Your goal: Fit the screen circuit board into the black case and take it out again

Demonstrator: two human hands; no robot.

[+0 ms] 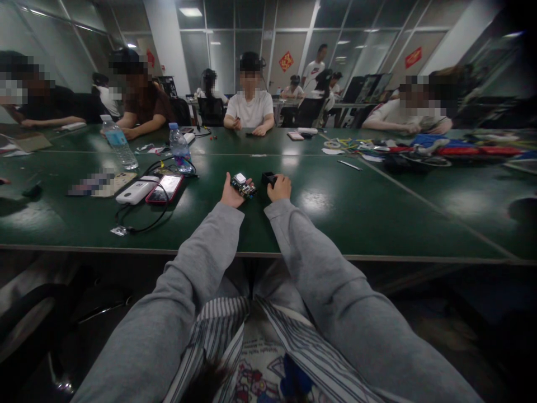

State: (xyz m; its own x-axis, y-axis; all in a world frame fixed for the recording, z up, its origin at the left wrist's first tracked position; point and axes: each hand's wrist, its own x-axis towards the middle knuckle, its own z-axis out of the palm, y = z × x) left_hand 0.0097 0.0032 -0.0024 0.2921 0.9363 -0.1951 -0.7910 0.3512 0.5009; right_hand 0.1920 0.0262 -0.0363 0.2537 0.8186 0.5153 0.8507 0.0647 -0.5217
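My left hand is palm up, cradling a small circuit board packed with components. A white square part sits on the board's upper side. Just to the right, my right hand is closed around a small black box-shaped case, its fingers over the near right side. A narrow gap separates the board from the case. Both hands are above the green table, close to its front edge.
Left of my hands are a red-edged phone, a white power bank with a black cable, and two water bottles. A pen and tangled wires lie to the right. Several people sit across the table.
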